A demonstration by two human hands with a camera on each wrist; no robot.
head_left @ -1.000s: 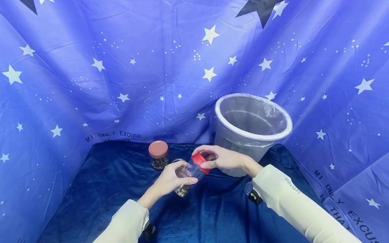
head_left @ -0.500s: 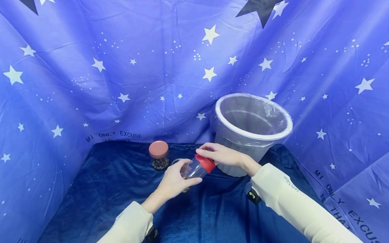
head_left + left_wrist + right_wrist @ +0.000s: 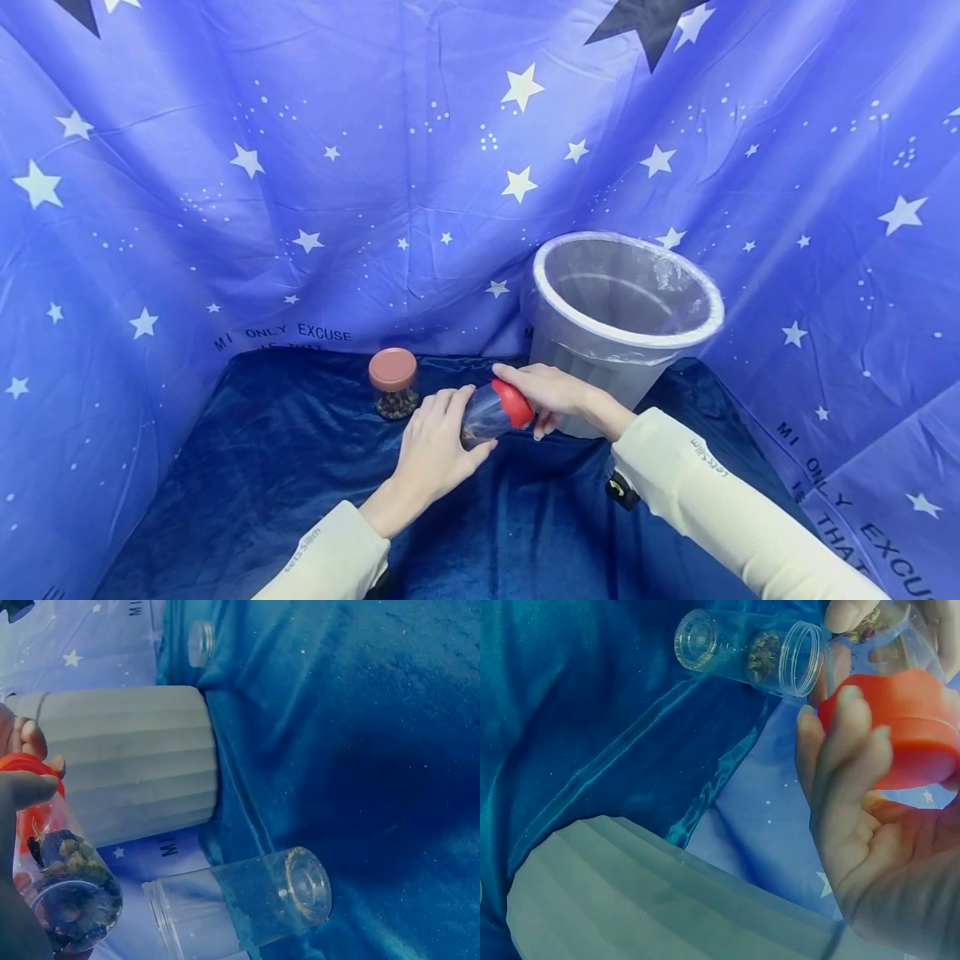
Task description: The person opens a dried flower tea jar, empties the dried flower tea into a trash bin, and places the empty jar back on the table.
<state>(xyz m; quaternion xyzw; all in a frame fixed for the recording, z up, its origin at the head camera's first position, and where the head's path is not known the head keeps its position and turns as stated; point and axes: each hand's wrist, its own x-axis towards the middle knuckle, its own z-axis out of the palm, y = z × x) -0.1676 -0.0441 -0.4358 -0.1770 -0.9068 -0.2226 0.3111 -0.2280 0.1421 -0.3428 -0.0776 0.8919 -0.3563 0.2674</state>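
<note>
My left hand (image 3: 435, 450) grips the body of a clear jar (image 3: 483, 417), which is tilted with its red lid (image 3: 514, 405) toward the right. In the left wrist view, dark and pale dried bits, perhaps herbs or flowers, fill the lower part of the jar (image 3: 71, 892). My right hand (image 3: 558, 392) holds the red lid, its fingers curled around the scalloped rim in the right wrist view, where the lid (image 3: 907, 735) sits on the jar. Beyond the hands stands an open-mouthed clear jar (image 3: 199, 907), hidden behind the left hand in the head view.
A jar with a pinkish-brown lid (image 3: 393, 371) and dark dried contents stands behind my left hand. A bin (image 3: 607, 375) with a pale rim and plastic liner stands behind my right hand. Near the bin lies a small clear lid (image 3: 201, 643). Dark blue cloth (image 3: 247, 483) covers the table.
The held jar has moved slightly right and tilted further toward level. My right hand's fingers have shifted around the red lid. My left hand has come to cover the open jar in the head view.
</note>
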